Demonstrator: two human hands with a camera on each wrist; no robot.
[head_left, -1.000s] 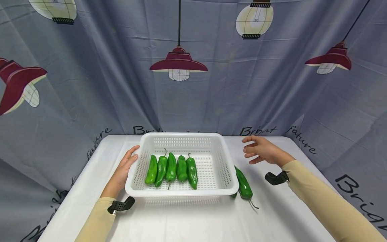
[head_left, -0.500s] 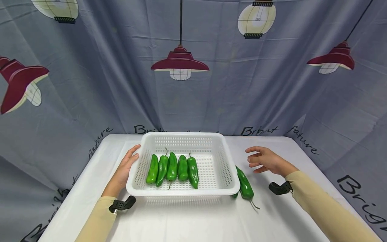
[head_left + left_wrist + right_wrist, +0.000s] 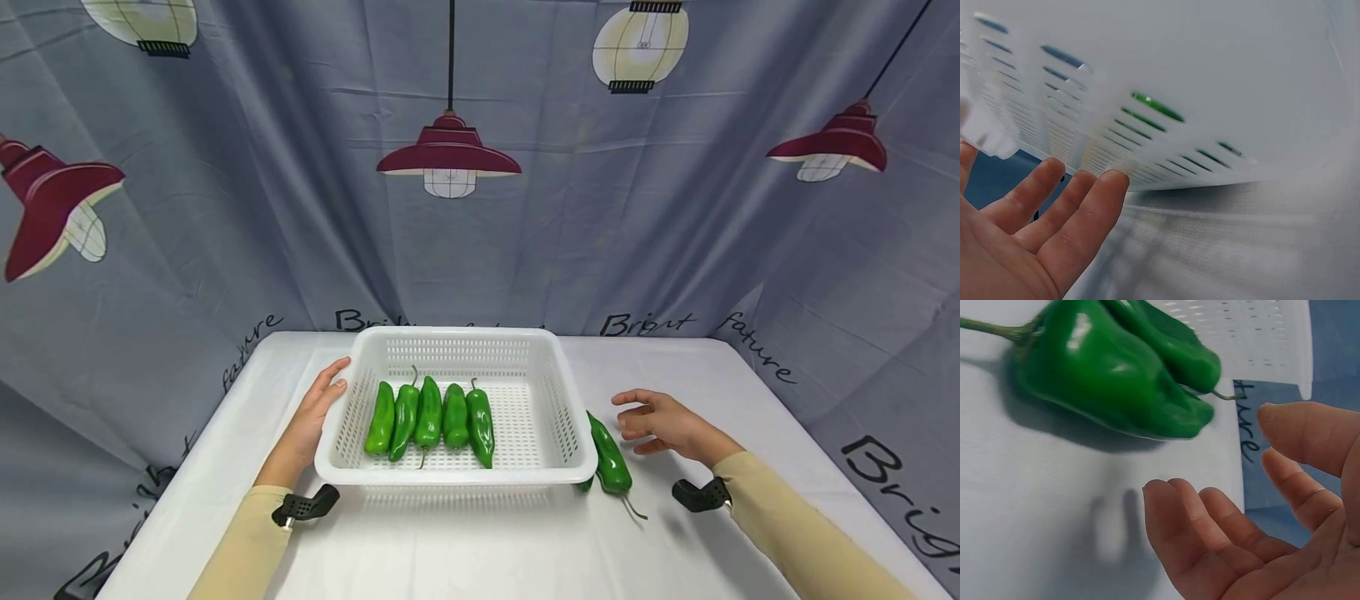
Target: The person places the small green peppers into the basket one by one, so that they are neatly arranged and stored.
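A white perforated plastic basket (image 3: 457, 477) stands mid-table, with several green peppers (image 3: 429, 414) lying side by side in its left half. At its left wall is my left hand (image 3: 309, 417); the left wrist view shows these fingers (image 3: 1094, 206) nearly straight against the slotted side, not curled round it. My right hand (image 3: 667, 427) hovers beside the basket's right side, fingers apart and loosely bent, holding nothing. Close to it on the table lies a green pepper (image 3: 611, 458). A second pepper (image 3: 1175, 347) lies alongside, mostly hidden by the basket in the head view.
White cloth (image 3: 450, 550) covers the table. A grey-blue curtain (image 3: 315, 208) printed with lamps and lettering hangs behind and at both sides. Each wrist wears a black camera band (image 3: 701, 495).
My right hand has lowered toward the near side, closer to the peppers on the table. The left hand stays at the basket's left wall. The head view has shifted slightly.
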